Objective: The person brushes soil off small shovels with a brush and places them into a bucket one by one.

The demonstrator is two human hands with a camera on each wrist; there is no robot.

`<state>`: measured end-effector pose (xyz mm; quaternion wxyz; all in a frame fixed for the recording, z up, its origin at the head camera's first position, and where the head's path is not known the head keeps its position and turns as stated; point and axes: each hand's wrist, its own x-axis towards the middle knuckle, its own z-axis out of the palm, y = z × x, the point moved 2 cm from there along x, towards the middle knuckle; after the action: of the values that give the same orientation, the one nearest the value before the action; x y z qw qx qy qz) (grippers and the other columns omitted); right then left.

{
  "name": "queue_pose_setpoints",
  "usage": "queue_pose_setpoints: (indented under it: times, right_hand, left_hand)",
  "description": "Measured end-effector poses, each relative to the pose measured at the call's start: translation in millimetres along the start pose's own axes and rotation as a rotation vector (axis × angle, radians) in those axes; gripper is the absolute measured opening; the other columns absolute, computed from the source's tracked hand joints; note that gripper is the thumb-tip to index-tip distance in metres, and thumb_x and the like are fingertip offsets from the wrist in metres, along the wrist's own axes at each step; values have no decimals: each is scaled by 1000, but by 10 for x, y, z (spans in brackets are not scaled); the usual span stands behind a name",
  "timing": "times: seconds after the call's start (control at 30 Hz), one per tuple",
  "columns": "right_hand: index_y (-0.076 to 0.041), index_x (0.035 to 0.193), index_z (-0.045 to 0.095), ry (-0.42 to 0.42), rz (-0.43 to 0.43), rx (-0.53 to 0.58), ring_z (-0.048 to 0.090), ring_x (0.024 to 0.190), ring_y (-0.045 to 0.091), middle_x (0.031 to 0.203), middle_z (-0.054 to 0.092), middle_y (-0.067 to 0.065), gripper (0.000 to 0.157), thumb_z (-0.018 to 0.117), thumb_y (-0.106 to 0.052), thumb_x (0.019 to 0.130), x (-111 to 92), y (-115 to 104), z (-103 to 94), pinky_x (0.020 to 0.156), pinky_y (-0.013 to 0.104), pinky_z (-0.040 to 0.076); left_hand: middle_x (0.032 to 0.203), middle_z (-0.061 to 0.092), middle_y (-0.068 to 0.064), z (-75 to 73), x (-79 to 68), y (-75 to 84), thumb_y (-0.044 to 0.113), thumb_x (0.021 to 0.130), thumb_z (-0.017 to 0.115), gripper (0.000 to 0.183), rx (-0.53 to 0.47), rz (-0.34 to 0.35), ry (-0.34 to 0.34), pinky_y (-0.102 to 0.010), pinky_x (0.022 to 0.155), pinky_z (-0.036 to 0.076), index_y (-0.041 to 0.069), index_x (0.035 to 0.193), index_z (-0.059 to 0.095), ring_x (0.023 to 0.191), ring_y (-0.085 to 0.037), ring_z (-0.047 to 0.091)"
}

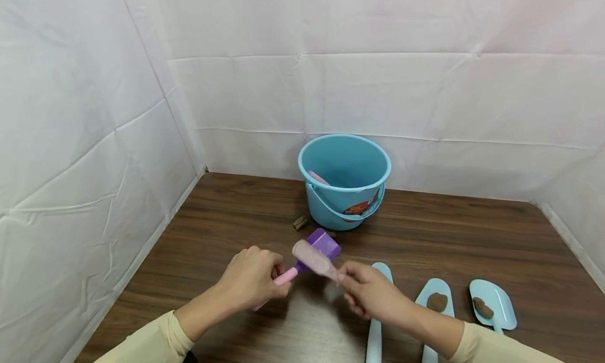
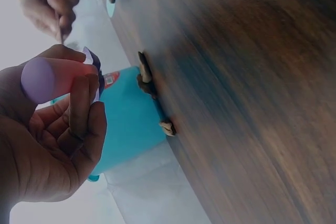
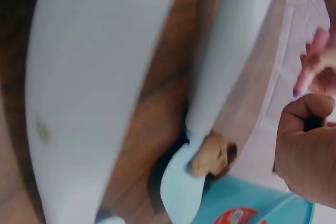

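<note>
My left hand (image 1: 250,276) grips the pink handle of a small purple toy shovel (image 1: 323,242), whose blade points away toward the bucket. In the left wrist view the rounded pink handle end (image 2: 39,80) sticks out between thumb and fingers. My right hand (image 1: 373,294) pinches the thin handle of a pale pink brush-like tool (image 1: 312,258) with a flat, textured head. That head is over the shovel's neck and blade; whether they touch, I cannot tell. Beyond both hands stands a light blue bucket (image 1: 345,208) with a pink handle end (image 1: 317,177) inside.
Brown lumps (image 1: 300,223) lie by the bucket's base. On the right are a long light blue tool (image 1: 374,342), a light blue spade (image 1: 441,287) and a light blue scoop (image 1: 506,302), the last two bearing brown lumps. White sheeting (image 1: 378,90) surrounds the wooden table (image 1: 227,216).
</note>
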<state>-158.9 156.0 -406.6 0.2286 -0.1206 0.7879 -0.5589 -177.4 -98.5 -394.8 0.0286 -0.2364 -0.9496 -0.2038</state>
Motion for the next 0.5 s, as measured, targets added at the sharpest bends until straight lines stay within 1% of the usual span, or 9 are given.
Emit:
queue_pose_setpoints:
  times: [0.07,0.13,0.3,0.43,0.5]
  right_hand:
    - [2,99,53,-31,-2,-37,43,48,13,64,51,3,24,46,-19,109,-12,18,36,41,23,34]
    - [2,99,54,-20,-1,-63,42,47,13,63,51,3,25,46,-19,109,-11,39,18,40,23,34]
    - [4,100,54,77,18,-80,43,47,13,62,50,4,23,46,-17,108,33,90,-141,42,22,34]
    - [1,101,54,180,50,-100,46,49,14,63,52,5,21,46,-17,109,47,93,-248,43,22,35]
    - [-1,101,54,196,44,-92,46,50,14,64,52,6,20,45,-17,109,40,70,-252,43,22,36]
  left_hand:
    - [57,51,18,-1,5,14,33,72,83,24,-2,1,0,-24,49,41,26,66,61,52,-1,48]
    - [57,51,17,-8,3,33,32,72,83,23,2,5,3,-24,49,41,26,66,61,52,-2,48]
    - [56,51,17,-13,-16,40,30,72,82,22,13,8,12,-24,49,41,25,64,61,52,-2,47]
    - [55,50,17,-5,-31,13,30,72,82,23,14,-7,5,-24,48,40,24,63,61,52,-2,47]
    - [55,50,17,1,-30,-1,31,72,82,24,9,-15,-2,-24,48,41,24,63,61,51,-2,47]
